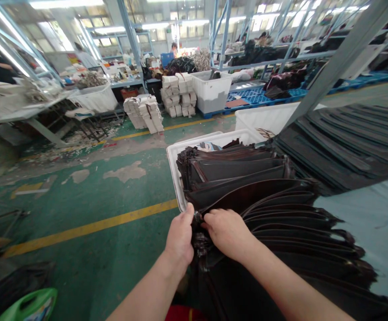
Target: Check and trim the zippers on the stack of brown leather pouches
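A long row of thin black panels [281, 214] with dark brown edges, leather-like or cloth, lies overlapped in front of me. My left hand [179, 236] is at their bunched left ends, thumb up along the edge, with its fingers hidden behind the material. Close beside it, my right hand [225, 232] is closed, fingertips curled over the end of one panel. Just beyond my hands, more of these panels rest in and over a white plastic bin [175, 178]. How many layers each hand grips I cannot tell.
To the right, ridged dark panels [354, 138] lie beside a pale blue cloth [374, 218]. A slanted grey post [344, 58] rises there. Bundled white stacks [143, 111] and a white tub [212, 91] stand across the green floor [90, 178]. A green jug [30, 305] sits lower left.
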Motion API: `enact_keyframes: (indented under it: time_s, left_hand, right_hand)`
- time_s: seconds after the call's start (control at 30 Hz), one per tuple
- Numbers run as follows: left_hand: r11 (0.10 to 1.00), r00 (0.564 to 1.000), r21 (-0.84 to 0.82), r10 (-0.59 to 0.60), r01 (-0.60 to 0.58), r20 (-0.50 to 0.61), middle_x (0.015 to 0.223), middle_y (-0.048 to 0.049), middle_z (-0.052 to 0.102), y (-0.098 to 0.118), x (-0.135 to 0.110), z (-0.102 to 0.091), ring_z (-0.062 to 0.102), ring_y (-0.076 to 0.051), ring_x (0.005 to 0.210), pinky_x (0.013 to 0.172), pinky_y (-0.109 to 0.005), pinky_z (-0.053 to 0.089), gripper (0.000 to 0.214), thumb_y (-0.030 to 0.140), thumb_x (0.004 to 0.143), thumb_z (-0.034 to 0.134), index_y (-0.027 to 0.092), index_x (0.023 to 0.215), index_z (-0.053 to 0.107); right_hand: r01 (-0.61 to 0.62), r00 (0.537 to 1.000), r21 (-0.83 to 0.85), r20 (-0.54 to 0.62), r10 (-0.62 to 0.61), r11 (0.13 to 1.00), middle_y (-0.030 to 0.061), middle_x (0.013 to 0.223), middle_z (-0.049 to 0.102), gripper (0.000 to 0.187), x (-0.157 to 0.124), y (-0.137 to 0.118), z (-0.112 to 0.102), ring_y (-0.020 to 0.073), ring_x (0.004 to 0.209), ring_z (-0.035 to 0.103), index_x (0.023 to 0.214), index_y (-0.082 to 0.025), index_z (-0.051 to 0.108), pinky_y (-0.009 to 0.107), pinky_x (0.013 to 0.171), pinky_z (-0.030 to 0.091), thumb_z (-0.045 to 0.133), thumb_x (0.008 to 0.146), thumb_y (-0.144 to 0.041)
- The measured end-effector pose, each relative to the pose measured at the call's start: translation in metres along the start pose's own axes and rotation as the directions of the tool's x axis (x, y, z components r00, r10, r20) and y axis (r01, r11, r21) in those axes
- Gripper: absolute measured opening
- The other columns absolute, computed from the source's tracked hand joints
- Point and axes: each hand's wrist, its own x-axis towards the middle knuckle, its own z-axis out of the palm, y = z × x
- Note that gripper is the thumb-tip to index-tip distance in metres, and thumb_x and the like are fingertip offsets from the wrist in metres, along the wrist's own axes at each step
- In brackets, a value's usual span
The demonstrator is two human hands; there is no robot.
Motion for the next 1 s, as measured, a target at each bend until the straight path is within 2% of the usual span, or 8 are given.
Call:
enact_keyframes:
  time_s: [0.1, 0.37, 0.47, 0.6, 0.73, 0.87, 0.93, 1.0]
  left_hand:
    - [1.0, 0.999, 0.006, 0.016, -0.016, -0.029, 0.055, -0.0007, 0.058, 0.0, -0.002, 0.0, 0.052, -0.013, 0.053, 0.053, -0.024, 0.038, 0.029, 0.04, 0.061, 0.068, 0.013, 0.063, 0.058]
    - [0.998, 0.998, 0.049, 0.031, -0.034, 0.05, 0.056, -0.002, 0.06, -0.002, -0.009, -0.005, 0.054, -0.014, 0.054, 0.057, -0.025, 0.041, 0.014, 0.013, 0.058, 0.059, 0.011, 0.072, 0.06]
    - [0.991, 0.995, 0.108, 0.071, -0.078, 0.068, 0.058, -0.0022, 0.061, -0.003, -0.01, -0.006, 0.053, -0.013, 0.053, 0.057, -0.024, 0.04, 0.015, 0.014, 0.061, 0.059, 0.01, 0.076, 0.061]
    - [0.98, 0.987, 0.154, 0.106, -0.124, 0.118, 0.059, -0.0014, 0.059, -0.008, -0.012, -0.007, 0.051, -0.012, 0.055, 0.056, -0.024, 0.04, 0.019, 0.025, 0.066, 0.061, 0.011, 0.079, 0.062]
    - [0.951, 0.972, 0.243, 0.148, -0.19, 0.182, 0.065, -0.0011, 0.06, -0.013, -0.02, -0.012, 0.05, -0.012, 0.062, 0.06, -0.023, 0.039, 0.016, 0.023, 0.069, 0.057, 0.013, 0.08, 0.064]
    - [0.949, 0.953, 0.273, 0.073, -0.156, 0.293, 0.069, -0.0034, 0.06, -0.004, -0.017, -0.027, 0.051, -0.013, 0.065, 0.064, -0.026, 0.041, 0.017, 0.022, 0.07, 0.055, 0.013, 0.08, 0.065]
    - [0.964, 0.972, 0.209, 0.123, -0.165, 0.2, 0.073, -0.0048, 0.06, 0.006, -0.006, -0.033, 0.053, -0.015, 0.069, 0.065, -0.028, 0.042, 0.017, 0.026, 0.068, 0.058, 0.013, 0.078, 0.064]
    - [0.968, 0.98, 0.15, 0.195, -0.199, 0.039, 0.081, -0.0056, 0.06, 0.014, 0.01, -0.036, 0.053, -0.016, 0.076, 0.066, -0.027, 0.042, 0.02, 0.028, 0.066, 0.06, 0.014, 0.08, 0.063]
  right_hand:
    - [-0.004, 1.0, 0.004, -0.003, 0.004, 1.0, 0.0028, 0.076, 0.062, 0.022, -0.001, 0.0, 0.0, 0.018, 0.073, 0.058, 0.075, -0.019, 0.058, 0.029, 0.06, 0.032, 0.04, 0.085, -0.026]
    - [-0.014, 0.997, 0.05, -0.071, 0.018, 0.999, 0.0025, 0.076, 0.062, 0.021, -0.002, 0.003, 0.008, 0.017, 0.071, 0.056, 0.073, -0.02, 0.059, 0.028, 0.061, 0.032, 0.041, 0.084, -0.026]
    - [0.009, 0.99, 0.149, -0.141, 0.012, 0.989, 0.0024, 0.074, 0.06, 0.021, -0.005, 0.005, 0.004, 0.0143, 0.069, 0.054, 0.073, -0.02, 0.059, 0.026, 0.062, 0.033, 0.043, 0.084, -0.027]
    - [0.088, 0.947, 0.161, -0.319, -0.032, 0.983, 0.0033, 0.087, 0.06, 0.018, -0.003, 0.004, -0.01, 0.017, 0.086, 0.05, 0.08, -0.021, 0.06, 0.028, 0.075, 0.033, 0.048, 0.081, -0.034]
    - [0.108, 0.985, 0.07, -0.143, -0.097, 0.992, 0.0019, 0.076, 0.062, 0.027, 0.011, 0.003, -0.015, 0.0166, 0.081, 0.053, 0.066, -0.02, 0.06, 0.029, 0.072, 0.032, 0.044, 0.084, -0.033]
    - [-0.054, 0.997, -0.005, 0.054, 0.054, 0.999, 0.0049, 0.073, 0.063, 0.02, 0.029, 0.011, -0.008, 0.0171, 0.071, 0.056, 0.074, -0.019, 0.06, 0.027, 0.06, 0.032, 0.044, 0.082, -0.026]
    - [-0.118, 0.99, -0.012, 0.072, 0.119, 0.993, 0.0055, 0.075, 0.063, 0.013, 0.037, 0.014, -0.005, 0.0174, 0.071, 0.057, 0.085, -0.018, 0.058, 0.026, 0.058, 0.032, 0.047, 0.079, -0.021]
    - [-0.154, 0.988, -0.065, -0.003, 0.154, 0.986, 0.0071, 0.081, 0.061, 0.016, 0.044, 0.013, -0.004, 0.0185, 0.074, 0.056, 0.092, -0.017, 0.055, 0.027, 0.059, 0.033, 0.047, 0.078, -0.018]
